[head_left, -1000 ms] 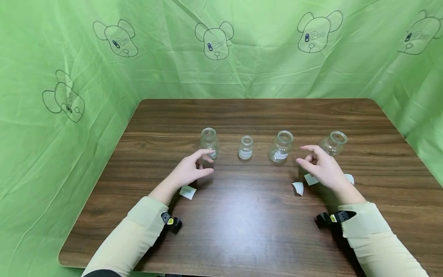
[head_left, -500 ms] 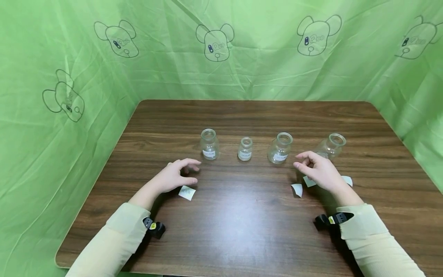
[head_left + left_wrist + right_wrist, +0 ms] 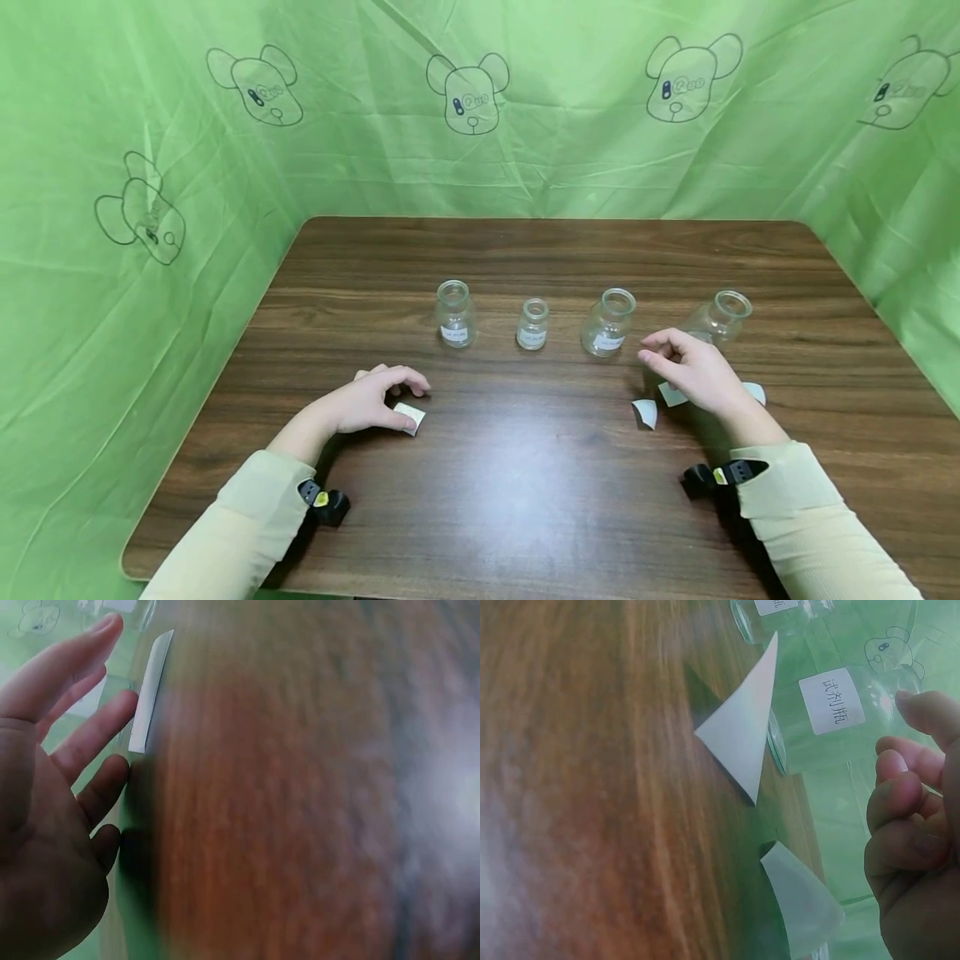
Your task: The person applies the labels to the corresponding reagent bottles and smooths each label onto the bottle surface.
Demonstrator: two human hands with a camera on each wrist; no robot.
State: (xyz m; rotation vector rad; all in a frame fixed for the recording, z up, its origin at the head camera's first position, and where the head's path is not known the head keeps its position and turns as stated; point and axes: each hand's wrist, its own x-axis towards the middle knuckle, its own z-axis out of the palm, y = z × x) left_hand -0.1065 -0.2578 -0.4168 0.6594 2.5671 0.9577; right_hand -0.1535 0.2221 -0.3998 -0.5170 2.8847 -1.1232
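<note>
In the head view my left hand [image 3: 363, 404] is low over a small pale paper slip [image 3: 409, 412], its thumb covering part of it. The left wrist view shows the slip [image 3: 151, 694] close to loosely spread fingers, with no grip visible. My right hand [image 3: 690, 371] hangs above the table at the right, fingers loosely curled, nothing seen in them. Just behind it stands a glass jar [image 3: 729, 305], partly hidden. Left of that hand is another glass jar [image 3: 611, 317] with a white label [image 3: 832, 701]. Under and beside the right hand lie curled paper pieces [image 3: 645, 413].
Two more labelled glass jars stand in the row: a larger one [image 3: 454, 312] at the left and a small one [image 3: 533, 323] in the middle. The brown wooden table [image 3: 517, 500] is enclosed by a green cloth [image 3: 555, 167] with printed bear heads.
My left hand has drawn back from the left jar, toward me and to the left, down to the paper slip. The right hand has barely moved.
</note>
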